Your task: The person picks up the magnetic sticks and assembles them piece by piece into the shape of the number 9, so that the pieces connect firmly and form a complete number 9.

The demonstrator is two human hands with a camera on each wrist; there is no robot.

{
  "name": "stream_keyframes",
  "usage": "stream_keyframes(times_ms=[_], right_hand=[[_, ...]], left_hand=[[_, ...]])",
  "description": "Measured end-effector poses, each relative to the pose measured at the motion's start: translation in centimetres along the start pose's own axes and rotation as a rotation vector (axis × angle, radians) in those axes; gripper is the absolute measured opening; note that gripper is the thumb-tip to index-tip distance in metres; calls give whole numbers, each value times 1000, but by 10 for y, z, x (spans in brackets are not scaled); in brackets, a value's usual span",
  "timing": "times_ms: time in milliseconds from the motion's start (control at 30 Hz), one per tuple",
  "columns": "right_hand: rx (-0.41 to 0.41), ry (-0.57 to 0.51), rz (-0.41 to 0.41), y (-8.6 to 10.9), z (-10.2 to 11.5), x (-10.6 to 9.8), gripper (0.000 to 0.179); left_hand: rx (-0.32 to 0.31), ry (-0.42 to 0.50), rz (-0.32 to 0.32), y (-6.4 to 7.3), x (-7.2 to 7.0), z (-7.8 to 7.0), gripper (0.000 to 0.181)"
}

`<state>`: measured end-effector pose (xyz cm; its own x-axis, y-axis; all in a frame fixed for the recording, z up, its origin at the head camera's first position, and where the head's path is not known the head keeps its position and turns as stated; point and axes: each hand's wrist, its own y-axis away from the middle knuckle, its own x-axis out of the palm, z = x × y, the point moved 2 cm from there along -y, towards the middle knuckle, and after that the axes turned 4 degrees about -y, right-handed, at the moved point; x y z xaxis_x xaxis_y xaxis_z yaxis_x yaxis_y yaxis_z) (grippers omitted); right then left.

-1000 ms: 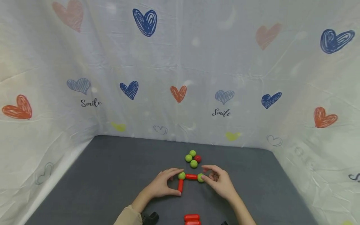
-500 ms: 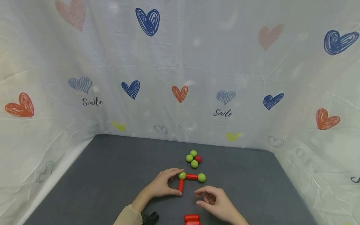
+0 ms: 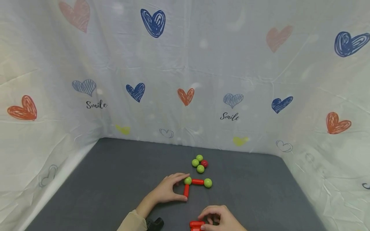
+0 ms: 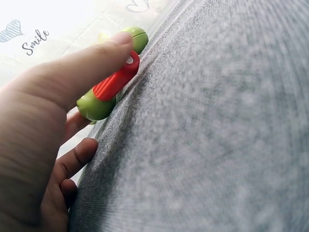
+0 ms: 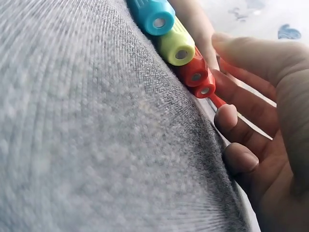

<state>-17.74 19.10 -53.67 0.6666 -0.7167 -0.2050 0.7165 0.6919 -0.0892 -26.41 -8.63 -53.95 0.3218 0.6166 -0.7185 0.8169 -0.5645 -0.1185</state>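
My left hand (image 3: 167,190) spans a red magnetic rod (image 3: 186,191) and the green ball (image 3: 188,181) at its far end, thumb on the rod's near end, index finger at the ball. From that ball a second red rod (image 3: 198,182) runs right to another green ball (image 3: 208,183), forming a corner. At the table's front, my right hand (image 3: 221,219) is around the right ends of two red rods (image 3: 196,223), its thumb and index apart. The right wrist view has its fingers close beside these red rods (image 5: 197,75), which have metal discs in their ends.
Beyond the corner lie several green balls (image 3: 195,163) and one red ball (image 3: 204,164) in a cluster. A yellow-green rod (image 5: 177,44) and a blue rod (image 5: 153,17) line up beside the red ones. A black object (image 3: 155,224) sits by the left sleeve. Curtains surround the grey table (image 3: 130,166).
My right hand has let go of the right-hand green ball and come back toward the front, to the red rods. The left hand stays at the corner piece.
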Motion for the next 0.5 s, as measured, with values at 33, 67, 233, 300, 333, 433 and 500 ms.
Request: stream_keyframes(times_ms=[33,67,233,300,333,433,500], right_hand=[[-6,0,1,0,0,0,21],[-12,2,1,0,1,0,21],[-16,36,-8,0,0,0,19],[-5,49,-11,-1,0,0,19],[3,52,-11,-1,0,-1,19],[22,52,-8,-1,0,-2,19],[28,48,-2,-1,0,-2,20]], left_hand=[[1,1,1,0,0,0,88],[2,1,3,0,0,0,87],[11,-1,11,0,0,0,83],[16,1,12,0,-1,0,83],[18,3,12,1,-1,0,84],[19,-2,7,1,-2,-1,85],[20,-12,3,0,-2,-1,86]])
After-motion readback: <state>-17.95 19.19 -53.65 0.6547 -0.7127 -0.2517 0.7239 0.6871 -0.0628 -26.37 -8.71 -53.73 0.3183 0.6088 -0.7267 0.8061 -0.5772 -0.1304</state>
